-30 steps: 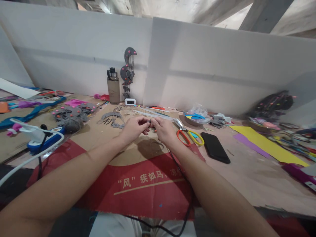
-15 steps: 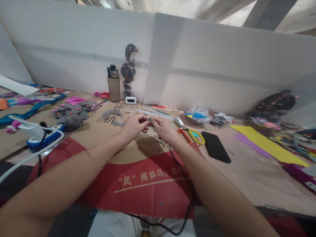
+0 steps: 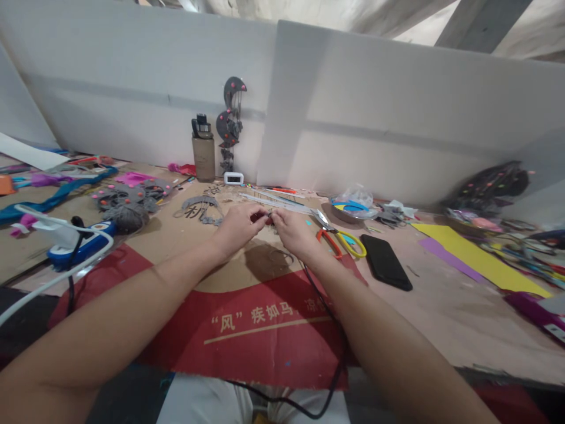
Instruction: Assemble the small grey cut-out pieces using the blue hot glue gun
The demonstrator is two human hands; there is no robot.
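My left hand (image 3: 241, 227) and my right hand (image 3: 289, 231) meet fingertip to fingertip above the cardboard sheet (image 3: 172, 253) in the middle of the table. Both are closed in a pinch around a small dark grey piece (image 3: 270, 215), mostly covered by the fingers and too small to name. A thin grey curved strip (image 3: 282, 255) shows on the cardboard below my right hand. Scissors (image 3: 329, 229) with one red and one yellow handle lie just right of that hand. Grey cut-out pieces (image 3: 205, 209) rest beyond my left hand.
A black phone (image 3: 386, 262) lies to the right, near yellow sheet (image 3: 477, 259). A bottle (image 3: 203, 156) and small white clock (image 3: 233, 178) stand by the back panel. At left are a blue power strip (image 3: 82, 247) and grey yarn (image 3: 128, 218). A black cable (image 3: 318, 291) passes under my right forearm.
Both hands stay together in nearly the same place, with small finger shifts at the grey piece. The left fingers curl slightly differently. The view has tilted slightly.
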